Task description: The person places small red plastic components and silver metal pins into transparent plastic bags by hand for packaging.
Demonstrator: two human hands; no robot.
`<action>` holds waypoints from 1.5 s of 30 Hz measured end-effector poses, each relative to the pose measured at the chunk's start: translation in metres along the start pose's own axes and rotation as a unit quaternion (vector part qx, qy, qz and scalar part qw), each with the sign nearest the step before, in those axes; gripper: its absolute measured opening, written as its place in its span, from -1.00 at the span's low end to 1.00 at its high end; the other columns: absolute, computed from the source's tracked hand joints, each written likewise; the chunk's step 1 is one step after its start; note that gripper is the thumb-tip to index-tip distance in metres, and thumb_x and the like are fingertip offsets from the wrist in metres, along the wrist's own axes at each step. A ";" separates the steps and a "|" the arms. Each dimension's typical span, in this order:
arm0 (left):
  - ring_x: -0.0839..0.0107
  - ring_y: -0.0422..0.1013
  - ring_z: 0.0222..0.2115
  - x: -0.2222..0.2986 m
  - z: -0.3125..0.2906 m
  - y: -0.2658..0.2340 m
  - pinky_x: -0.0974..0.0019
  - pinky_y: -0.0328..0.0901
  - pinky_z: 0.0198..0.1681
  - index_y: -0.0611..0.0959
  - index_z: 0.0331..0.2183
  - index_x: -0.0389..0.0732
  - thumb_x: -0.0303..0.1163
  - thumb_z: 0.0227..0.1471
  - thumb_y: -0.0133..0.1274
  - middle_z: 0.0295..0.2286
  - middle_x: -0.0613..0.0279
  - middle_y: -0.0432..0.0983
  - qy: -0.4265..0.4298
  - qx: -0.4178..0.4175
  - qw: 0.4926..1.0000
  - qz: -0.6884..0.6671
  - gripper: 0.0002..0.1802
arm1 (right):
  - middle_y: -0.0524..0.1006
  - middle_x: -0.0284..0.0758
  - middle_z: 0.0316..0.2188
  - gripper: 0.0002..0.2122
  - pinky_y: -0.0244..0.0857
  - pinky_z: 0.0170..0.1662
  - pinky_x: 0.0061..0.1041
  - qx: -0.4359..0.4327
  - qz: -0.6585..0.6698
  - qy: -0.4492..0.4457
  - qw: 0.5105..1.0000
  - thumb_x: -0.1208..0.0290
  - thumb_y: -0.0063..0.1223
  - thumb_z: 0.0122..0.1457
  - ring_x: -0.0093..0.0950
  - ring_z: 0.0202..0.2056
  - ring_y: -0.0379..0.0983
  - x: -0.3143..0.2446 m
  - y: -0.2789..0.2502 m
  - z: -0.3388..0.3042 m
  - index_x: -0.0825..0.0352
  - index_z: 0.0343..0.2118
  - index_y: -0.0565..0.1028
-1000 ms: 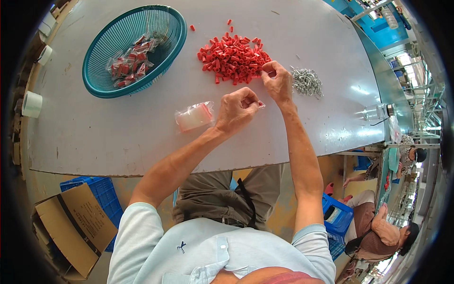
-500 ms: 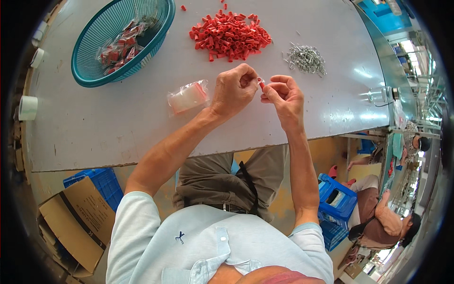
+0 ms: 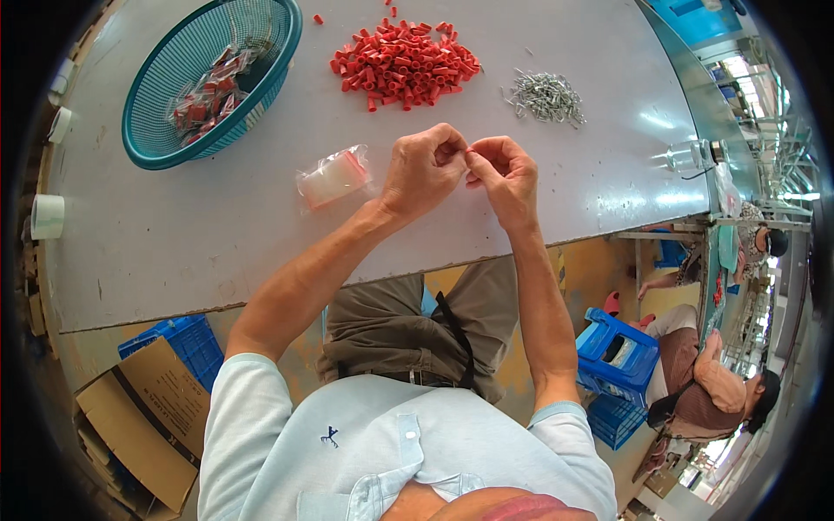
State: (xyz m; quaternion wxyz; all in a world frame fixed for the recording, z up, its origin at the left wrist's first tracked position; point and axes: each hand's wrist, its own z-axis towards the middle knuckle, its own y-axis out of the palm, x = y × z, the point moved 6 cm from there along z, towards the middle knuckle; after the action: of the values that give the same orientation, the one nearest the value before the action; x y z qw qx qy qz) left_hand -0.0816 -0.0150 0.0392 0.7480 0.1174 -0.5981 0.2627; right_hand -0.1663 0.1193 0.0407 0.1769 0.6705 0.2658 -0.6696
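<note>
My left hand (image 3: 427, 169) and my right hand (image 3: 506, 181) meet fingertip to fingertip above the table. Both are closed in a pinch on a small clear plastic bag, mostly hidden by the fingers; a speck of red shows between them. Left of my left hand lies a clear packet of small bags (image 3: 334, 180) with a red edge. Beyond my hands is a heap of red tapered plastic caps (image 3: 404, 65). To its right sits a pile of small silvery metal pins (image 3: 547, 96).
A teal mesh basket (image 3: 136, 143) at the far left holds several filled bags with red contents. A glass jar (image 3: 689, 156) stands near the right edge. Tape rolls (image 3: 49, 217) line the left edge. Beside me are cardboard (image 3: 143, 417) and a blue stool (image 3: 617, 352); a co-worker (image 3: 708, 382) sits at right.
My fingertips have come together, covering the red piece and clear plastic that showed between them. The view has shifted slightly, so the table things appear further left.
</note>
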 end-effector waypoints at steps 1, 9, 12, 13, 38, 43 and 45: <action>0.54 0.59 -0.44 0.005 0.000 0.001 0.44 0.50 -0.33 0.69 -0.30 -0.36 -0.64 0.09 0.20 -0.43 0.15 0.68 0.023 -0.002 0.999 0.028 -0.92 | 0.65 -0.33 -0.43 -0.89 0.55 -0.36 -0.58 0.024 -0.064 -0.051 0.996 0.51 0.23 0.27 -0.63 -0.45 0.57 -0.004 -0.001 0.000 0.43 -0.21 0.60; 0.45 0.64 -0.41 0.016 0.004 0.003 0.38 0.52 -0.29 0.68 -0.30 -0.37 -0.66 0.07 0.22 -0.43 0.14 0.67 0.109 0.000 0.993 0.035 -0.90 | 0.64 -0.35 -0.44 -0.89 0.53 -0.38 -0.57 -0.023 0.075 0.010 0.997 0.48 0.28 0.27 -0.62 -0.44 0.58 -0.009 -0.015 0.006 0.39 -0.25 0.58; 0.33 0.59 -0.48 0.013 -0.001 0.002 0.35 0.46 -0.37 0.66 -0.34 -0.35 -0.66 0.02 0.22 -0.48 0.10 0.62 0.118 -0.008 0.992 0.044 -0.90 | 0.63 -0.35 -0.42 -0.87 0.53 -0.38 -0.58 -0.043 0.058 -0.011 0.997 0.47 0.30 0.27 -0.62 -0.43 0.57 -0.003 -0.014 0.002 0.38 -0.25 0.56; 0.34 0.58 -0.49 0.003 -0.005 -0.002 0.37 0.45 -0.37 0.66 -0.34 -0.34 -0.67 0.02 0.22 -0.48 0.11 0.62 0.115 0.001 0.993 0.027 -0.90 | 0.62 -0.36 -0.44 -0.88 0.51 -0.40 -0.58 -0.050 0.077 -0.015 0.996 0.48 0.30 0.27 -0.62 -0.44 0.57 0.008 -0.008 0.003 0.38 -0.26 0.56; 0.60 0.47 -0.43 -0.008 -0.007 0.027 0.48 0.39 -0.32 0.66 -0.29 -0.31 -0.63 0.17 0.17 -0.46 0.33 0.57 0.108 -0.050 0.992 0.037 -0.95 | 0.56 -0.13 -0.45 -0.92 0.42 -0.36 -0.23 0.195 -0.209 -0.220 0.933 0.55 0.18 0.11 -0.14 -0.44 0.54 -0.011 -0.016 -0.041 0.35 -0.34 0.51; 0.63 0.46 -0.43 -0.018 -0.009 0.019 0.49 0.38 -0.32 0.63 -0.29 -0.31 -0.64 0.19 0.15 -0.42 0.36 0.57 0.002 -0.108 0.994 0.017 -0.96 | 0.62 -0.11 -0.47 -0.91 0.45 -0.33 -0.33 0.141 -0.094 -0.132 0.977 0.56 0.21 0.12 -0.32 -0.43 0.60 -0.005 -0.023 -0.047 0.42 -0.33 0.56; 0.64 0.45 -0.43 -0.007 -0.009 0.020 0.50 0.37 -0.31 0.63 -0.28 -0.32 -0.65 0.18 0.14 -0.42 0.38 0.57 -0.001 -0.119 0.993 -0.006 -0.94 | 0.64 -0.12 -0.49 -0.89 0.45 -0.32 -0.37 0.109 -0.051 -0.111 0.987 0.54 0.23 0.14 -0.38 -0.44 0.61 -0.007 -0.024 -0.044 0.46 -0.31 0.59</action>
State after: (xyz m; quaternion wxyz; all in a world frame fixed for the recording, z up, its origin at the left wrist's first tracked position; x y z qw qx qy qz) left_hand -0.0864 0.0043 0.0273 0.7574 0.0308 -0.6254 0.1849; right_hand -0.1450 0.1642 0.0520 0.0967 0.5931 0.2038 -0.7729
